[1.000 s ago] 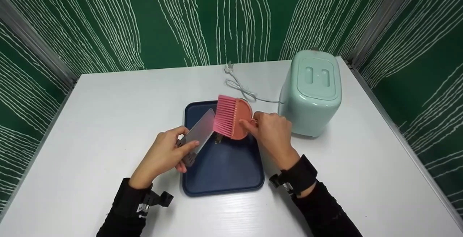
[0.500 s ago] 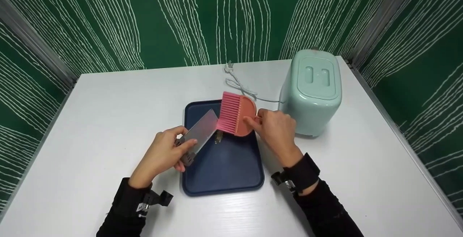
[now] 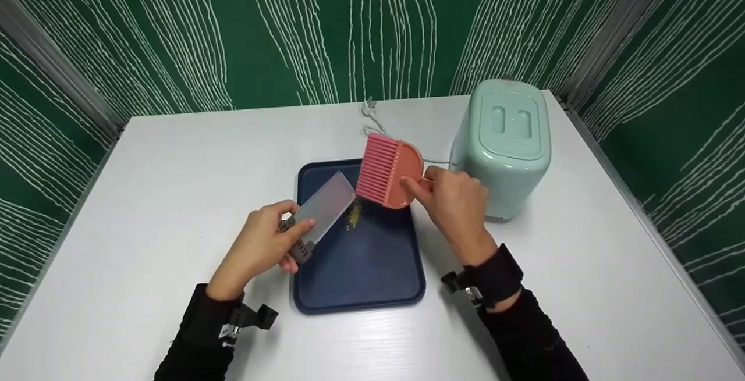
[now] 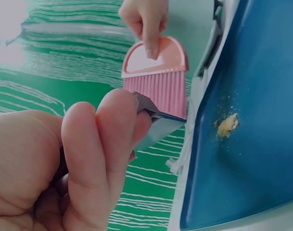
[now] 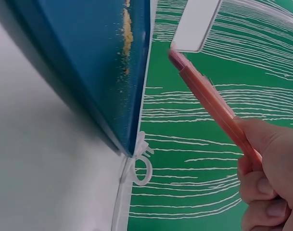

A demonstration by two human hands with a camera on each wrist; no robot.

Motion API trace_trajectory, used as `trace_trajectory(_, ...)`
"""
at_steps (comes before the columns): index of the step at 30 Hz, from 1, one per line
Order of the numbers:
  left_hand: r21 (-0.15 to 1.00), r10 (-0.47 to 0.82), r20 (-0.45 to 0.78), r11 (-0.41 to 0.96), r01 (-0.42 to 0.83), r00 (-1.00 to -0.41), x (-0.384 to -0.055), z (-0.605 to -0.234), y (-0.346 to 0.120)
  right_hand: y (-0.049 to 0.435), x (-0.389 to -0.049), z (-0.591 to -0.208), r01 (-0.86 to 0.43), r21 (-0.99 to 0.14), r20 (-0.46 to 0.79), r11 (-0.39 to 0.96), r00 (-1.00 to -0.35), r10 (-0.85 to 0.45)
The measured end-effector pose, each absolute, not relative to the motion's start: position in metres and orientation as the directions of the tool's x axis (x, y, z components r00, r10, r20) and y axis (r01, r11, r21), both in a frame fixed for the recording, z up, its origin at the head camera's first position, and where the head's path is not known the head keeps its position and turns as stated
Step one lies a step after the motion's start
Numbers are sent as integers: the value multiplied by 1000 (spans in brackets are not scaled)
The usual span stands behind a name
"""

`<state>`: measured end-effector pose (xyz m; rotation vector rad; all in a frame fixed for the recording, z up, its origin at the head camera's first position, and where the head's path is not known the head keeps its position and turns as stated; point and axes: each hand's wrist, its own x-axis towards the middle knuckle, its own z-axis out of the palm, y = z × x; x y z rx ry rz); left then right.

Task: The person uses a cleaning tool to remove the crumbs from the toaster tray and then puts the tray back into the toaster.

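My left hand (image 3: 265,241) grips a flat, pale crumb tray (image 3: 326,203) by its grey end, thumb on top, tilted above the dark blue tray (image 3: 366,270). In my right hand (image 3: 460,206) is a small dustpan brush (image 3: 405,174) with pink bristles and an orange half-round head. Its bristle tips are right at the crumb tray's far corner. Yellowish crumbs (image 3: 354,216) lie below on the blue tray, seen as a small heap in the left wrist view. The right wrist view shows the brush edge-on, the fingers curled round its handle.
A mint-green toaster (image 3: 506,154) stands at the back right, close to my right hand. Its white cord and plug (image 3: 369,110) lie behind the blue tray. Green walls with white lines surround the white table (image 3: 192,177).
My right hand has moved the brush up and to the right, away from the blue tray, uncovering more of the crumbs. The left hand and crumb tray have barely shifted, tilting slightly.
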<state>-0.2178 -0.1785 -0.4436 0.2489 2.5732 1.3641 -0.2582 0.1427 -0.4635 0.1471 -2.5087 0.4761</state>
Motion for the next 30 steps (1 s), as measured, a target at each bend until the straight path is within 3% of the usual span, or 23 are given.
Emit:
trace_trajectory(17, 831, 272, -80, 550, 86, -959, -216, -442, -176, 139, -258, -460, -225, -326, 599, 918, -801, 16)
trace_trajectory(30, 718, 248, 19, 670, 186, -969, -208, -436, -166, 140, -261, -467, -234, -311, 608, 921, -794, 4)
